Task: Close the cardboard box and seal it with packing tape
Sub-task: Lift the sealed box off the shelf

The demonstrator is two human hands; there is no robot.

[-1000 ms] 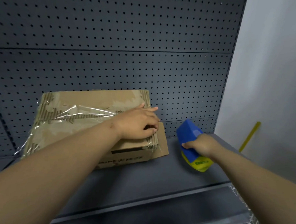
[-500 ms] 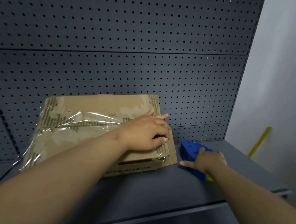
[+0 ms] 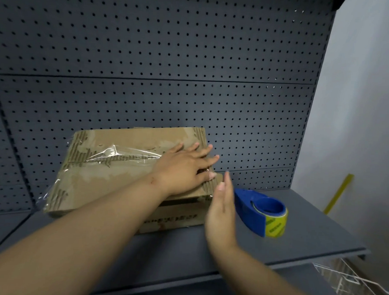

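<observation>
One wide-angle head-worn camera looks forward and slightly down at close range onto the shelf (image 3: 309, 223), facing the pegboard (image 3: 171, 56) almost squarely, with the cardboard box (image 3: 126, 141) near centre and possibly a wire rack (image 3: 362, 289) clipped at lower right.

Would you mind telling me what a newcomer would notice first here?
The box, streaked with shiny clear tape, sits on the shelf left of centre, with the left hand pressed flat on its right end. Just right of the box the right hand hangs open, edge-up. Beyond that hand lies a blue tape dispenser with a yellow roll.
</observation>
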